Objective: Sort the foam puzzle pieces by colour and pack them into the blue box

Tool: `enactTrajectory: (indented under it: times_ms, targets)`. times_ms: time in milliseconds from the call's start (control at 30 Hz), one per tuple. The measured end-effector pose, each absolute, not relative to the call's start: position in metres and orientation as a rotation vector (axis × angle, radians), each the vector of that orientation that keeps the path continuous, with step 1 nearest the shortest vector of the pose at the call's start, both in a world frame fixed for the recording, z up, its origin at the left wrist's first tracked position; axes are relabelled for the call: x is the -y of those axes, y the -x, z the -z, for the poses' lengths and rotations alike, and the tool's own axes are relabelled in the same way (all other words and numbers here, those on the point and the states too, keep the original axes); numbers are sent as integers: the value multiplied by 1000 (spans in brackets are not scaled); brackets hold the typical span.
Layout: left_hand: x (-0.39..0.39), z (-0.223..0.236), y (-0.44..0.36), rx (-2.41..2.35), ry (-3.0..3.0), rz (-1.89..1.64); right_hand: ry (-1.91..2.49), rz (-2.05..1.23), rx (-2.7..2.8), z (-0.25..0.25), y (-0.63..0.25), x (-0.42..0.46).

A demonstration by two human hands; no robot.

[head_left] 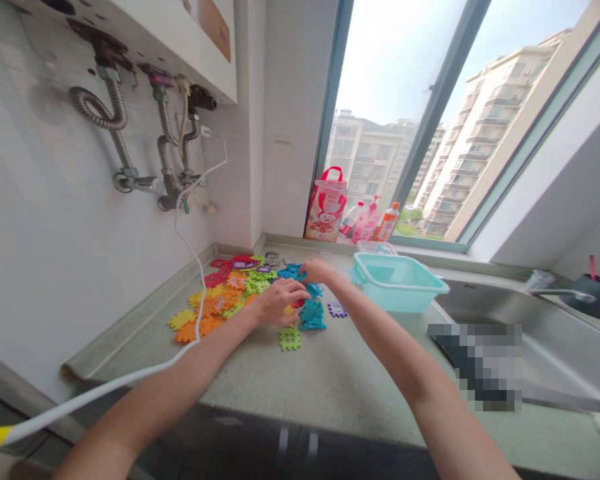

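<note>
A heap of flat, toothed plastic building tiles (pixel 230 283) in red, orange, yellow, green, blue and purple lies on the grey countertop (pixel 325 380) by the tiled wall. My left hand (pixel 279 301) rests on the heap's right edge, fingers curled over some tiles. My right hand (pixel 316 272) reaches in just behind it, fingers bent down onto blue tiles (pixel 293 271). A blue tile stack (pixel 312 315), a green tile (pixel 289 338) and a small purple tile (pixel 337 309) lie loose beside my hands. What each hand grips is hidden.
A turquoise plastic bin (pixel 397 281) stands right of the tiles. A steel sink (pixel 520 333) with a tap (pixel 550 287) lies further right. Bottles (pixel 373 220) and a red bag (pixel 326 207) stand on the window sill. A white cable (pixel 190 267) hangs from pipes.
</note>
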State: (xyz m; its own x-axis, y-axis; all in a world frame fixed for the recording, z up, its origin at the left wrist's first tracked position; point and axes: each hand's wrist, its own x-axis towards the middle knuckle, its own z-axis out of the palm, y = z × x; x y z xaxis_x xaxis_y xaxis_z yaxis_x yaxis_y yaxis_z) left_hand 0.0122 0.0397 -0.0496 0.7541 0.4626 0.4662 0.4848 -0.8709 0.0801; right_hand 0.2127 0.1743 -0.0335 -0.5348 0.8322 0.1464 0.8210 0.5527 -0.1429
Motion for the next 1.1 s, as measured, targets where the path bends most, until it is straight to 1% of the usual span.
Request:
enactTrajectory:
  times_ms: [133, 267, 333, 467, 600, 800, 967, 1100]
  targets:
    - [-41, 55, -14, 607, 2975, 714, 1378, 69, 2574, 28, -214, -165]
    - [-46, 63, -16, 616, 2990, 777, 1354, 178, 2449, 12, -231, -145]
    - [-48, 65, -17, 630, 2985, 803, 1283, 180, 2336, 10, -246, -124]
    - [-46, 65, -20, 707, 2970, 875, 989, -15, 2092, 28, -277, -63]
    - [-43, 67, -22, 800, 2968, 909, 882, -128, 2128, 48, -294, -23]
    - [-42, 69, -25, 981, 3021, 904, 791, -311, 2278, 58, -289, -25]
    - [-41, 71, -27, 1052, 3111, 985, 808, -317, 2259, 74, -287, -31]
    - [-47, 77, -27, 1097, 3223, 1002, 935, -330, 2267, 70, -287, -26]
